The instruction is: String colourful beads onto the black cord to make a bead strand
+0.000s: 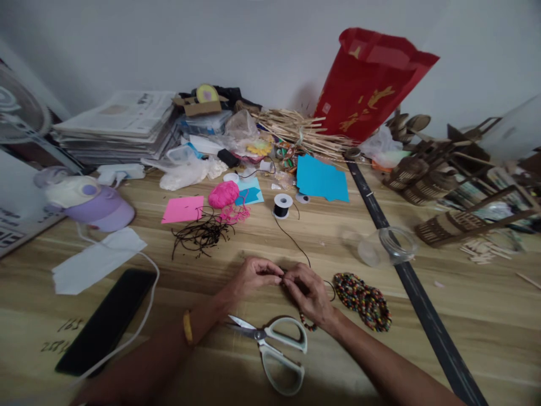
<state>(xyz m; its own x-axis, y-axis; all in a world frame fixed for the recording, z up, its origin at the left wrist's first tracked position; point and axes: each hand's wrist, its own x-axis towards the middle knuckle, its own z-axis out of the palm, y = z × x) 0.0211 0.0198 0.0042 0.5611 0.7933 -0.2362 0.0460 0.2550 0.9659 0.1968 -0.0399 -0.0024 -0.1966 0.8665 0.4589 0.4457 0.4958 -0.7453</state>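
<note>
My left hand (256, 277) and my right hand (309, 290) meet at the middle of the table, thumbs and fingers pinched together over a thin black cord. Their fingertips hide most of the held part. A short string of colourful beads (308, 323) shows below my right palm. Black cord (292, 239) trails from a white spool (283, 206) toward my right hand, and a loop of it shows beside the wrist. Just below the hands lie scissors (266, 335) with pale handles, blades apart. A coiled strand of multicoloured beads (363, 301) rests to the right.
Cut black cord pieces (202, 234), a pink yarn ball (224, 194) and blue paper (322, 178) lie beyond. At left are a phone (107, 321), white cable and purple cap (99, 208). A clear round container (386, 246) and wooden baskets (450, 223) stand at right.
</note>
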